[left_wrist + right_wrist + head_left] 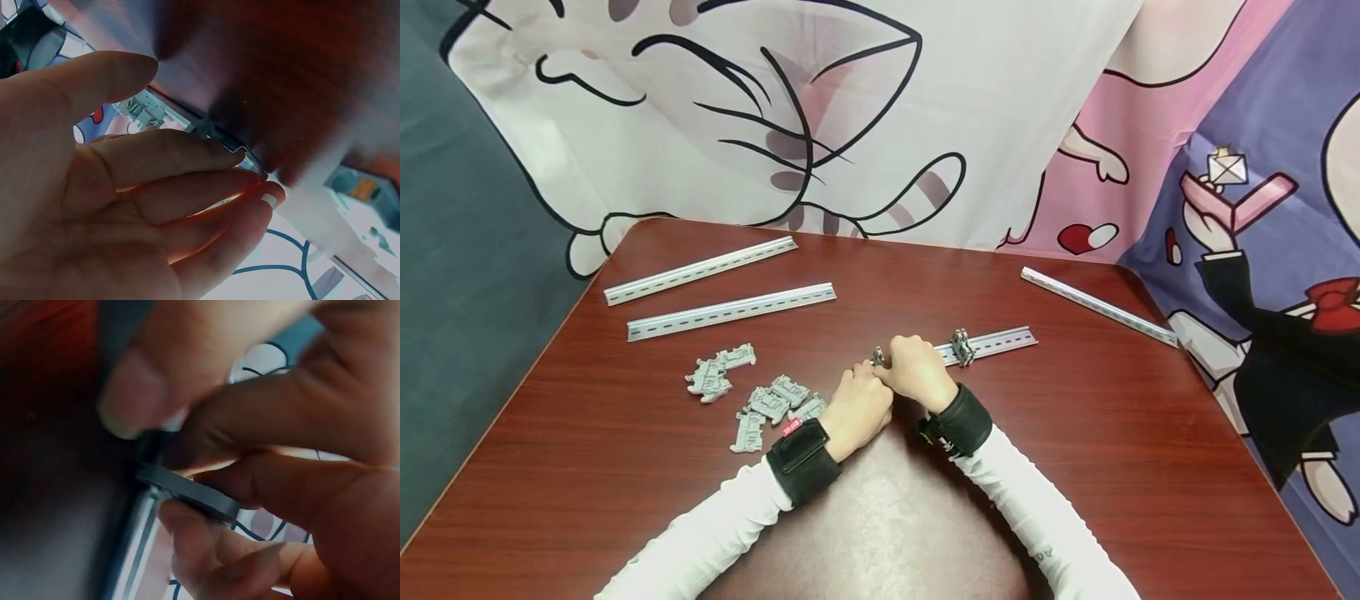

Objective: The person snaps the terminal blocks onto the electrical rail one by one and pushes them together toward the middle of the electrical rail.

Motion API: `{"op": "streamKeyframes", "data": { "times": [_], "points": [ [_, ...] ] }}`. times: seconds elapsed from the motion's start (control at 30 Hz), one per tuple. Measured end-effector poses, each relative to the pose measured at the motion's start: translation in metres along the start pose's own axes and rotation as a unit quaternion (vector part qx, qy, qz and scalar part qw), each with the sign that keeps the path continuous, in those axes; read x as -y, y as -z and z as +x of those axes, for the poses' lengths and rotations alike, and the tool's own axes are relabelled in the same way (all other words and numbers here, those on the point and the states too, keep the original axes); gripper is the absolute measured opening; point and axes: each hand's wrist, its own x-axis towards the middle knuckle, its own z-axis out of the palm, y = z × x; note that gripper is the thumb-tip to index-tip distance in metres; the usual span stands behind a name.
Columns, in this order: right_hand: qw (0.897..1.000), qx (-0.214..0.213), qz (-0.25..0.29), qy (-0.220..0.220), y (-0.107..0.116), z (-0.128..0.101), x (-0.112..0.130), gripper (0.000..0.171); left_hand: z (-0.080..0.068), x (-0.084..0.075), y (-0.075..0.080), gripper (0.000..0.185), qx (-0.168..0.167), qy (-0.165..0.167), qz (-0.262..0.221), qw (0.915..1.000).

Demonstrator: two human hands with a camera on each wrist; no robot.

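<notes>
White sleeves with black wrist straps are reaching in from the six o'clock edge of the table (1075, 467), and both hands are meeting near its centre.

Right hand (917, 371) is curling over the near end of a metal rail (1000, 342), which is running from the hands out toward two o'clock. In the right wrist view its fingers (262, 481) and thumb are pinching a flat grey terminal block (187, 490) tightly against the rail edge; a bit of that block (877, 356) is showing in the head view at the hand's nine o'clock side.

Left hand (861, 410) is sitting just at the right hand's seven o'clock, knuckles touching it. In the left wrist view its fingers (187, 156) are lying nearly straight and close together, tips resting at the rail's end (250, 159); they are not wrapping anything I can make out.

Another grey block (962, 346) is standing clipped on the same rail, at the right hand's two o'clock, apart from it.

Loose grey blocks (760, 396) are lying scattered at the left hand's nine to ten o'clock. Two more rails (730, 307) are lying side by side toward ten o'clock, and a fourth rail (1097, 307) is lying at two o'clock near the table's far corner. Cartoon-printed cloth (850, 108) is hanging behind the table at twelve o'clock.
</notes>
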Motion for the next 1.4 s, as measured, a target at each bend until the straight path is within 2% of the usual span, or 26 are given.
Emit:
{"op": "streamKeyframes", "data": {
  "times": [0.2,0.37,0.5,0.7,1.0,1.13,1.4],
  "points": [
    [0.999,-0.030,-0.030,-0.015,-0.007,0.000,0.005,0.038,0.000,0.001,0.001,0.032,0.002,-0.003,0.025,0.9997],
    [0.998,-0.041,-0.042,-0.019,-0.009,0.002,0.006,0.034,-0.001,0.001,0.000,0.033,-0.015,-0.001,0.034,0.9993],
    [0.997,-0.049,-0.051,-0.015,-0.009,0.002,0.005,0.030,0.000,0.001,-0.001,0.031,-0.027,0.003,0.038,0.9989],
    [0.997,-0.056,-0.057,-0.018,-0.007,0.002,0.000,0.026,0.002,0.000,0.001,0.019,-0.022,0.012,0.020,0.9995],
    [0.997,-0.049,-0.054,-0.030,-0.004,0.004,-0.009,0.030,0.002,-0.002,0.001,0.015,-0.014,0.012,0.008,0.9998],
    [0.997,-0.029,-0.051,-0.054,-0.002,0.005,-0.011,0.030,0.002,-0.002,0.000,0.015,-0.009,0.011,0.013,0.9998],
    [0.995,-0.004,-0.055,-0.087,0.004,0.009,-0.019,0.034,0.001,-0.003,-0.001,0.018,-0.025,0.007,0.040,0.9989]
  ]
}}
